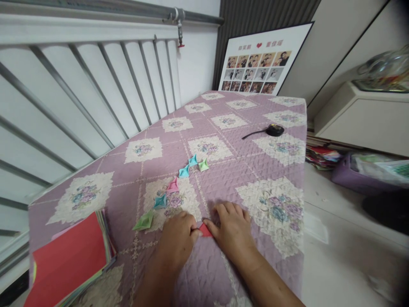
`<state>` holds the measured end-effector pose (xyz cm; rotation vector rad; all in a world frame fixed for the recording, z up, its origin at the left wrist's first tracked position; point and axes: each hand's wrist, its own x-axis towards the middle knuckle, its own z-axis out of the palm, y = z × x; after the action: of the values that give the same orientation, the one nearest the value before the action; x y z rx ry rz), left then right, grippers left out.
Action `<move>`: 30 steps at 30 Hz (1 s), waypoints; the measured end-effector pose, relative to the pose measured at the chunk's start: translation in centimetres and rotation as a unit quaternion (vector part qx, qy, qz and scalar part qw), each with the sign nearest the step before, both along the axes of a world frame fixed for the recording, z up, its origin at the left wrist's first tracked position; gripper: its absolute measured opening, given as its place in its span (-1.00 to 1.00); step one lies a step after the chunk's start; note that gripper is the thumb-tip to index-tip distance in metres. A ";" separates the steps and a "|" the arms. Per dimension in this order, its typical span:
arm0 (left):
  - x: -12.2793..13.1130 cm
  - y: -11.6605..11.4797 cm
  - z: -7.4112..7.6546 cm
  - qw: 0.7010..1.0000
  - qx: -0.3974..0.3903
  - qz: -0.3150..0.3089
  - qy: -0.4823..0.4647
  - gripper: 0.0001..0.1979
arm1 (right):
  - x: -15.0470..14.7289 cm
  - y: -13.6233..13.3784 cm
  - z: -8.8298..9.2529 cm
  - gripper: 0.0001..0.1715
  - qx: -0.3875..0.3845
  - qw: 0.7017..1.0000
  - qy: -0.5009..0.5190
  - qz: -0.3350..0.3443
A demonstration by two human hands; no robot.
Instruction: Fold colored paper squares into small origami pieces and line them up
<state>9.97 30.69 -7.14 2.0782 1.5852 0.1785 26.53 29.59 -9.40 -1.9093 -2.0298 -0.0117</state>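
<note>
A small folded piece of red paper [205, 230] lies on the tablecloth between my two hands. My left hand [180, 232] pinches its left corner, fingers curled in. On the other side, the thumb of my right hand [232, 226] presses the paper's right part, while the other fingers bend down to the cloth. Beyond my hands runs a slanting row of folded paper shapes: a green one [144, 221], a blue one [160, 201], a pink one [173, 186] and two light-blue ones [184, 172]. Beside the farthest stands another green shape [203, 165].
A stack of coloured paper [72, 256], red on top, lies at the left front. A black tape measure [275, 130] with a strap rests at the back right. A white radiator [96, 85] borders the left side, and a photo board [262, 64] leans behind.
</note>
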 end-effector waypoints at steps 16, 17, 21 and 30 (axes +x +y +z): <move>-0.6 0.2 0.0 1.000 -0.018 -0.017 -0.018 -0.96 | 1.3 -1.1 -0.3 -0.52 -0.027 0.996 0.068 0.043; -0.6 0.2 0.0 0.999 -0.017 -0.018 -0.023 -0.95 | 1.5 -1.1 -0.2 -0.51 -0.032 0.996 0.068 0.042; -0.8 0.2 -0.2 0.998 -0.014 -0.022 -0.048 -0.92 | 2.1 -1.0 0.1 -0.49 -0.054 0.996 0.072 0.029; -0.9 0.1 -0.1 0.998 -0.009 -0.026 -0.059 -0.91 | 2.8 -1.0 0.0 -0.63 -0.033 0.990 0.120 0.070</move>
<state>9.07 30.84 -7.22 2.0537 1.4579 0.2628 29.30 28.58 -9.38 -1.7092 -2.0143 0.3100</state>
